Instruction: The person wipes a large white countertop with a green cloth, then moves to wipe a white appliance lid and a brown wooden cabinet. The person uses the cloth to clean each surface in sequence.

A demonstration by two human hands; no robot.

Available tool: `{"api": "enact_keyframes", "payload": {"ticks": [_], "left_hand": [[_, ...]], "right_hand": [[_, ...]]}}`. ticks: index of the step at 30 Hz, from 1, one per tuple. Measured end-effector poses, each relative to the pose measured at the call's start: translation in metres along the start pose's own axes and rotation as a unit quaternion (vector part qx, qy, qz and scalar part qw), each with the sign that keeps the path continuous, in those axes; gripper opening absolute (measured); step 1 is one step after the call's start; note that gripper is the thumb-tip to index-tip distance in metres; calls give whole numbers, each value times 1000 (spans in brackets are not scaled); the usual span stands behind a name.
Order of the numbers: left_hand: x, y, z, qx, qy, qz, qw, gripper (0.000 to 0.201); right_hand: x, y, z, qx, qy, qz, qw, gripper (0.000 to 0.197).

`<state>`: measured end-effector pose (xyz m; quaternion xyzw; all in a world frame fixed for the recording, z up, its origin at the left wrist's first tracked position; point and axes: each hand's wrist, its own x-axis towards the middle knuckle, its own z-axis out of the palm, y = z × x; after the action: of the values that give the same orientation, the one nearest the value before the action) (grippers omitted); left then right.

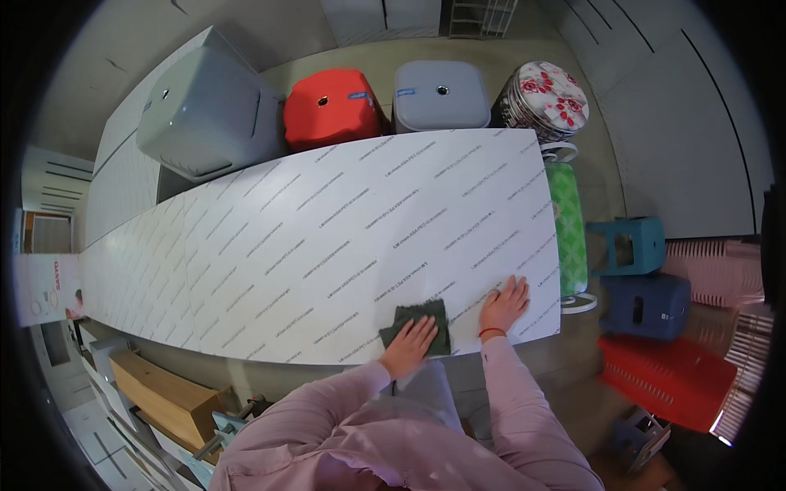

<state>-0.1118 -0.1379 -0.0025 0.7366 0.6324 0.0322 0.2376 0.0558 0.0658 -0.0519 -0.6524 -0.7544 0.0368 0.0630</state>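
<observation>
A dark green cloth lies flat near the front edge of a long white table whose covering carries slanted rows of print. My left hand rests palm down on the cloth, fingers stretched forward over it. To its right, my right hand lies flat on the bare tabletop near the right end, fingers spread and holding nothing. A red band circles the right wrist. Pink sleeves cover both of my forearms.
Grey, red and light-grey stools and a floral round stool line the far edge. Beyond the right end are a green padded seat, a teal stool, a navy stool and a red plastic piece.
</observation>
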Motion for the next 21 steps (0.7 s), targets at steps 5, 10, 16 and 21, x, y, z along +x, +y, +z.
{"api": "enact_keyframes", "payload": {"ticks": [5, 10, 16, 21], "left_hand": [[83, -89, -39, 45, 73, 10, 996, 69], [171, -167, -92, 56, 274, -283, 917, 68], [63, -26, -28, 6, 43, -92, 995, 83], [23, -4, -1, 41, 11, -38, 998, 83]], "right_hand": [[-3, -5, -5, 16, -16, 0, 1000, 60], [-2, -14, -3, 21, -14, -7, 1000, 59], [0, -6, -3, 24, -18, 12, 999, 59], [1, -7, -4, 21, -10, 3, 1000, 59]]}}
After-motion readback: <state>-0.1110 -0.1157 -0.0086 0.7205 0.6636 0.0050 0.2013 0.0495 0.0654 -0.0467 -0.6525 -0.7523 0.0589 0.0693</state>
